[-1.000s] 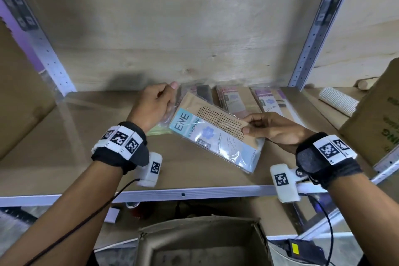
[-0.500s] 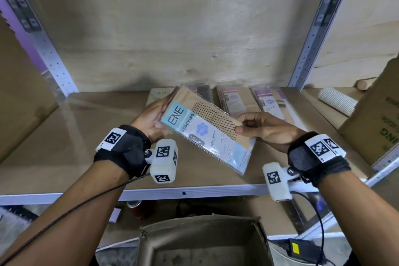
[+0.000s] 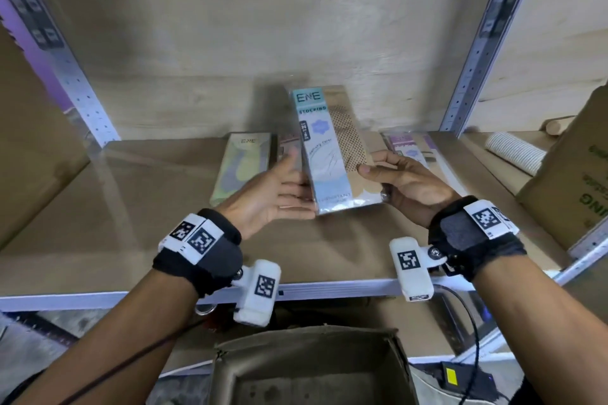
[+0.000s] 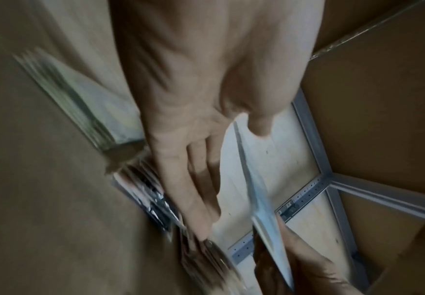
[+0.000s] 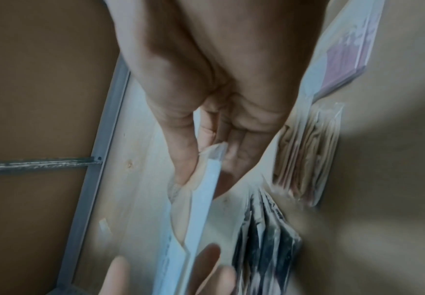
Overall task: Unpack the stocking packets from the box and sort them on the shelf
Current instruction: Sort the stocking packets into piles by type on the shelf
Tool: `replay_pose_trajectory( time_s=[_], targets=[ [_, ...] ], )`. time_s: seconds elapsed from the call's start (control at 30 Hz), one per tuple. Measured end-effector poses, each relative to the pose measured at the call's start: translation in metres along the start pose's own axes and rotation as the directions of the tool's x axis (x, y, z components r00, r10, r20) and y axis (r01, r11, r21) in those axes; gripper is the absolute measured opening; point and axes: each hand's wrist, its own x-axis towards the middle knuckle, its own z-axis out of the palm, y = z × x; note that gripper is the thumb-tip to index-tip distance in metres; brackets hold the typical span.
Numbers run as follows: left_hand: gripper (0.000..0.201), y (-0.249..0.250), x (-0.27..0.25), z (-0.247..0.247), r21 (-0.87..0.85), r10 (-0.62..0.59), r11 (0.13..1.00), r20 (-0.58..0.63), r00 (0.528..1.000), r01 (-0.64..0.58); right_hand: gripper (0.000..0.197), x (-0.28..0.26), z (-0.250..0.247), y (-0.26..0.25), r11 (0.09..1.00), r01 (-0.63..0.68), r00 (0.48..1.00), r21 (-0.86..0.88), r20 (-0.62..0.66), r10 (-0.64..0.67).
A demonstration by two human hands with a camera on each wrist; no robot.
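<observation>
A blue-and-tan ENE stocking packet (image 3: 329,154) stands nearly upright above the shelf board (image 3: 131,207), in front of the piles at the back. My right hand (image 3: 404,184) pinches its lower right edge, thumb on the front and fingers behind, as the right wrist view shows (image 5: 201,199). My left hand (image 3: 273,194) is flat with straight fingers beside the packet's lower left edge. In the left wrist view a gap separates the fingers (image 4: 199,199) from the packet (image 4: 262,199). The open cardboard box (image 3: 309,368) sits below the shelf.
Piles lie at the shelf's back: a green-yellow packet (image 3: 243,168), a pink pile (image 3: 289,148) and a purple pile (image 3: 411,148). A ribbed white roll (image 3: 513,154) and a big carton (image 3: 572,181) are at the right. Metal uprights (image 3: 473,52) flank the bay.
The packet has swung from slanting across the shelf to nearly upright and moved toward the back. My left hand has let go of its end and lies flat beside it.
</observation>
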Motion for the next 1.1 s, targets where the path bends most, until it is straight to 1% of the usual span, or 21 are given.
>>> replay_pose_trajectory(
  time_s=[0.07,0.13,0.23,0.33,0.4,0.47,0.57,0.67,0.73,0.8,0.9,1.0,1.03,1.1],
  targets=[
    [0.049,-0.006,-0.003,0.009,-0.001,-0.007,1.000,0.113,0.994,0.007,0.029,-0.001,0.006,0.001,0.997,-0.004,1.000,0.076,-0.008,0.004],
    [0.039,-0.008,-0.004,0.011,-0.033,0.033,0.999,0.163,0.986,-0.028,0.034,-0.001,0.011,0.003,0.997,-0.009,1.000,0.080,-0.011,0.010],
    [0.026,-0.010,-0.005,0.007,0.018,0.079,0.996,0.151,0.985,-0.082,0.035,-0.002,0.014,0.004,0.996,-0.051,0.999,-0.072,-0.009,0.051],
    [0.018,-0.009,-0.005,0.003,0.073,0.063,0.995,0.123,0.990,-0.073,0.040,-0.003,0.012,0.004,0.981,-0.109,0.989,-0.158,0.083,0.123],
    [0.017,-0.007,-0.006,0.000,0.098,0.050,0.993,0.112,0.992,-0.061,0.043,-0.003,0.010,0.003,0.975,-0.115,0.986,-0.188,0.101,0.136],
    [0.019,-0.005,-0.007,-0.002,0.140,0.052,0.988,0.070,0.996,-0.061,0.040,-0.004,0.011,0.001,0.975,-0.117,0.984,-0.188,0.108,0.139],
    [0.028,-0.004,-0.005,-0.005,0.218,0.052,0.975,-0.016,0.998,-0.048,0.041,-0.003,0.013,0.002,0.978,-0.106,0.989,-0.180,0.086,0.123],
    [0.033,-0.005,-0.002,-0.008,0.221,0.057,0.974,-0.050,0.997,-0.045,0.037,0.000,0.015,0.002,0.979,-0.083,0.992,-0.187,0.079,0.099],
    [0.028,-0.004,-0.002,-0.012,0.162,0.046,0.986,-0.027,0.999,-0.041,0.033,0.001,0.014,0.000,0.981,-0.071,0.992,-0.180,0.086,0.088],
    [0.025,-0.002,-0.004,-0.017,0.108,0.028,0.994,0.034,0.999,-0.032,0.032,0.002,0.011,0.000,0.984,-0.064,0.992,-0.166,0.098,0.081],
    [0.035,-0.002,-0.005,-0.024,0.085,0.010,0.996,0.109,0.994,-0.019,0.033,0.002,0.009,0.001,0.985,-0.083,0.986,-0.154,0.133,0.104],
    [0.040,-0.003,-0.006,-0.028,0.101,0.009,0.995,0.112,0.994,-0.020,0.027,0.003,0.008,0.001,0.983,-0.112,0.977,-0.145,0.166,0.135],
    [0.039,-0.003,-0.006,-0.028,0.109,0.015,0.994,0.101,0.995,-0.026,0.028,0.003,0.009,0.002,0.982,-0.121,0.974,-0.145,0.172,0.145],
    [0.037,-0.004,-0.005,-0.027,0.117,0.027,0.992,0.088,0.996,-0.037,0.047,0.003,0.014,0.005,0.980,-0.146,0.968,-0.136,0.185,0.170]
  ],
)
